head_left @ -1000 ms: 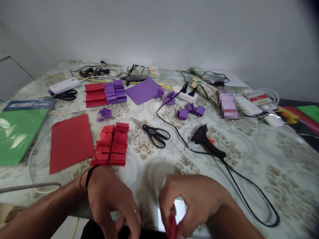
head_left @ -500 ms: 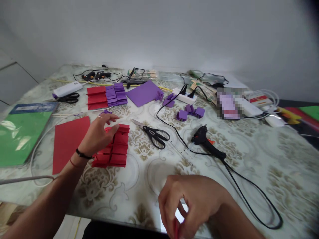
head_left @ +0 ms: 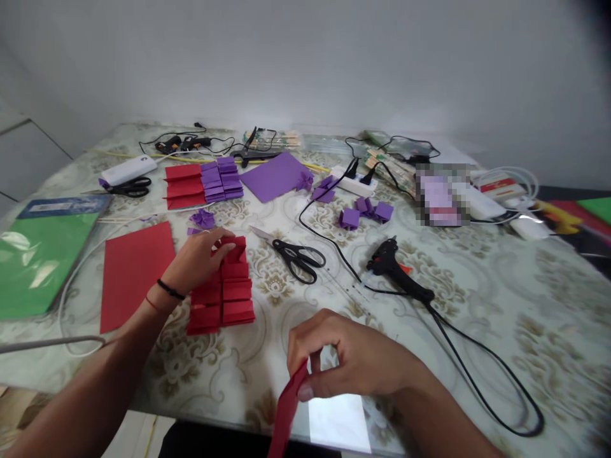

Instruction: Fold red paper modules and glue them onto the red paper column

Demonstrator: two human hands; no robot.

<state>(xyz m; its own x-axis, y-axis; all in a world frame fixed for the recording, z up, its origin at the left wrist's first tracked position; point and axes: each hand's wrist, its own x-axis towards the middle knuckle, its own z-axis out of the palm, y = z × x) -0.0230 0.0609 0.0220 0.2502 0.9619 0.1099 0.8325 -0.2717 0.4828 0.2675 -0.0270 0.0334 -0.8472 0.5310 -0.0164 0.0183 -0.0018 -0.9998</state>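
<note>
My left hand [head_left: 195, 262] reaches out over the stack of folded red paper pieces [head_left: 224, 292] and its fingers close on the top piece at the far end. My right hand [head_left: 344, 359] is near the table's front edge, pinching a folded red paper strip [head_left: 286, 413] that hangs down from thumb and fingers. A flat red sheet [head_left: 133, 270] lies just left of the stack. Black scissors [head_left: 296, 254] lie to the right of the stack.
A black glue gun [head_left: 396, 273] with a looping cord lies at right. Purple folded pieces [head_left: 365, 213], a purple sheet [head_left: 274, 175], red and purple stacks [head_left: 203, 181], a power strip [head_left: 356, 184], a green sheet [head_left: 33, 261] and second scissors [head_left: 126, 186] are spread over the patterned table [head_left: 501, 299].
My left hand left the front edge, reached to the red stack and now grips its top piece; the stack shifted slightly. My right hand lifted, showing the red strip.
</note>
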